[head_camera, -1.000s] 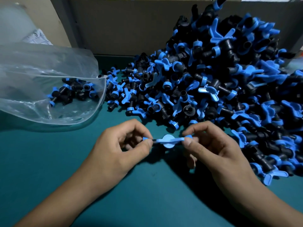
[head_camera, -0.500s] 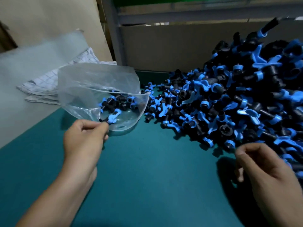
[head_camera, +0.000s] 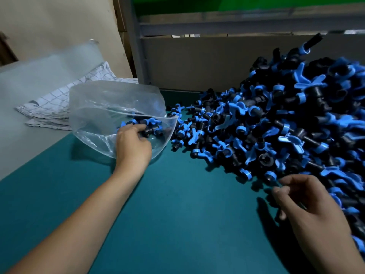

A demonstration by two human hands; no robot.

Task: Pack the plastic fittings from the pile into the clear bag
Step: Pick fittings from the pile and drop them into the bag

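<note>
No text, label, brand or number can be read anywhere in the head view. The folded checked sheet (head_camera: 65,99) bears a dark mark, too blurred to make out.

Teal table (head_camera: 177,224), checked cloth (head_camera: 65,97), perhaps folded, cardboard wall (head_camera: 207,62) behind

Fittings heaped beside an open clear bag

The pile (head_camera: 276,131) of black fittings with blue winged caps slopes up to the right of the clear bag (head_camera: 110,107), its nearest pieces touching the bag's rim; the bag lies on its side, mouth open, holding a few fittings (head_camera: 152,125).
</note>
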